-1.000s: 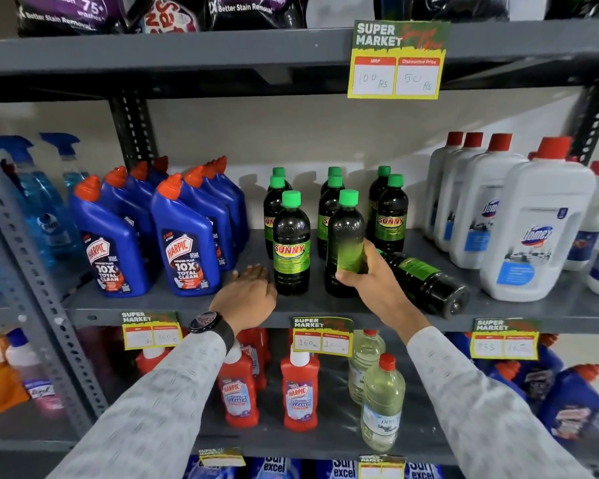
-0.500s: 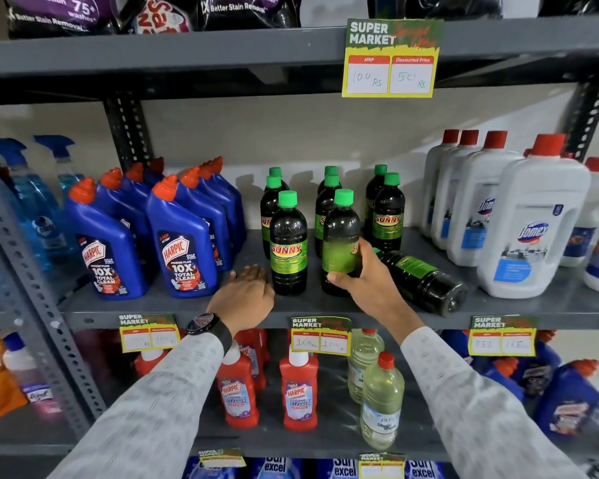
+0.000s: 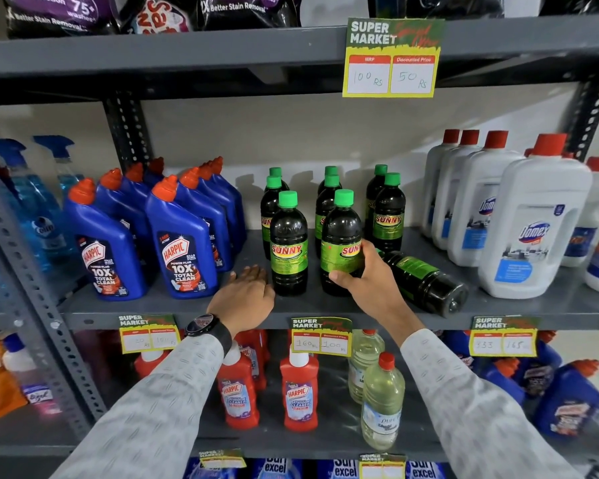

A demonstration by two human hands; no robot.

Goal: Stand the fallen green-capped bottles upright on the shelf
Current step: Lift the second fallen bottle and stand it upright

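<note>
My two patterned grey sleeves (image 3: 159, 402) reach up toward the grey metal shelf (image 3: 173, 307), the landmark for everything here. On my left wrist sits a black round-faced watch (image 3: 201, 325), level with the shelf's front lip. My left hand (image 3: 246, 293) lies flat and open, palm down on the shelf board, fingers spread, just left of an upright dark bottle with a green cap and green SUNNY label (image 3: 288, 243); whether the fingers touch that bottle I cannot tell. My right hand (image 3: 367, 278) is wrapped around the lower body of a second upright dark green-capped bottle (image 3: 341, 236), thumb across the label's lower edge, the bottle standing on its base at the shelf's front row. Just behind and right of that hand, one fallen dark green-labelled bottle (image 3: 426, 281) lies on its side on the shelf, its round base pointing toward the front right, its cap end hidden behind my hand. Further back on the shelf stand six more green-capped bottles (image 3: 389, 212) in three short columns. Left of them on the same shelf are blue HARPIC bottles with orange caps (image 3: 182, 247); right of them stand white jugs with red caps (image 3: 536, 219).
</note>
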